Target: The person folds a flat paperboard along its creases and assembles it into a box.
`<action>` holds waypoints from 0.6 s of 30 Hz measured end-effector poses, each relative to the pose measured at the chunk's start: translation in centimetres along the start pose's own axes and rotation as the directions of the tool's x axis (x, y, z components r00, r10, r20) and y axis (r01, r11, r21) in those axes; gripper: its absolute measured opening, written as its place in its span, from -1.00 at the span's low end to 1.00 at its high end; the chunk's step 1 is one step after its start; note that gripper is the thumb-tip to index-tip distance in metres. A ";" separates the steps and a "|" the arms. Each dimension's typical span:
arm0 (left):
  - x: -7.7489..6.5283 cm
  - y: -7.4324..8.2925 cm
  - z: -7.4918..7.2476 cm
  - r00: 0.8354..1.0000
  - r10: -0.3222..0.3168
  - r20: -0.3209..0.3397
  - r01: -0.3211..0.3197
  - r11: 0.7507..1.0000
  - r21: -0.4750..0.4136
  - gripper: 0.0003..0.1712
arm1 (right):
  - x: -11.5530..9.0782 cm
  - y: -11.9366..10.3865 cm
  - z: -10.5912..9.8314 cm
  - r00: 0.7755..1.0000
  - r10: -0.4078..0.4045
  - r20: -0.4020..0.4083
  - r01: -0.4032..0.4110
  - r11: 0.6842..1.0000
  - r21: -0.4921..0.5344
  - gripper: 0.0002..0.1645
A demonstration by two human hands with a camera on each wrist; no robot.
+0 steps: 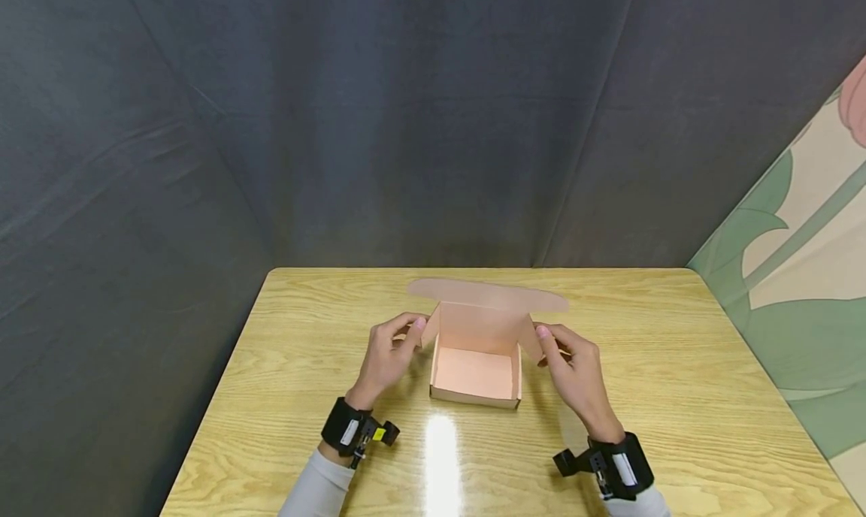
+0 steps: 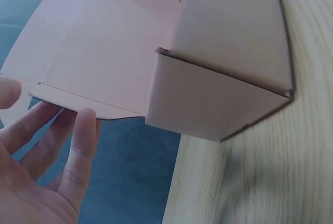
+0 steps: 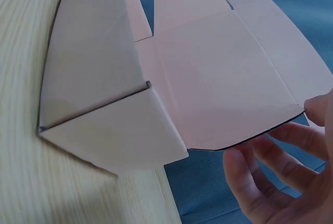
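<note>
A small cardboard box (image 1: 475,398) stands on the table with its lid (image 3: 218,78) raised at the back. The inside that shows holds nothing. My left hand (image 1: 389,361) pinches the lid's left side flap (image 1: 430,328) between thumb and fingers. On the other side, my right hand (image 1: 577,367) pinches the right side flap (image 1: 531,340). The lid's long front flap (image 1: 487,294) with rounded ends extends beyond the lid panel. In the left wrist view, the fingertips (image 2: 86,117) touch the flap edge; the thumb is partly cut off.
The wooden table (image 1: 325,337) has a pale wood grain and a bright light reflection in front of the box. Dark cloth (image 1: 419,126) hangs behind and to the left. A floral cloth (image 1: 798,276) lies along the right side. Each wrist wears a black strap with a camera.
</note>
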State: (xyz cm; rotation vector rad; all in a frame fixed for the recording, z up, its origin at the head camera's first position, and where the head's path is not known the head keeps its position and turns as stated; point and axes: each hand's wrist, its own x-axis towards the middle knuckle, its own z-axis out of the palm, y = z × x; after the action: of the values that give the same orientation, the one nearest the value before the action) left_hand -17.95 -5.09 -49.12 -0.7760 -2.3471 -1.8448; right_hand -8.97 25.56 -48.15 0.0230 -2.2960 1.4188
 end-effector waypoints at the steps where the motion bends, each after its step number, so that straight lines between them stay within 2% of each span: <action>1: 0.0 0.0 0.0 1.000 -0.010 0.012 0.010 1.000 -0.020 -0.67 | 0.0 0.0 0.0 1.000 0.008 0.007 -0.008 1.000 0.009 -0.71; 9: 0.2 -0.5 -0.5 0.984 -0.085 0.159 0.098 0.992 -0.079 -0.61 | -0.3 -0.1 0.0 0.997 0.058 0.055 -0.055 0.997 -0.047 -0.67; 18: 0.4 -0.3 -0.8 0.981 -0.059 0.183 0.064 0.998 -0.020 -0.57 | -0.6 -0.5 -0.3 0.991 0.056 0.121 -0.056 0.998 -0.004 -0.65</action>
State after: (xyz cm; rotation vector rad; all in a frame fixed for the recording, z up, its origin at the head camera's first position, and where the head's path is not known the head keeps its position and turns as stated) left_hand -18.66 -5.68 -49.03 -0.9221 -2.4876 -1.9072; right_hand -8.22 25.41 -47.85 0.0465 -2.4124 1.4820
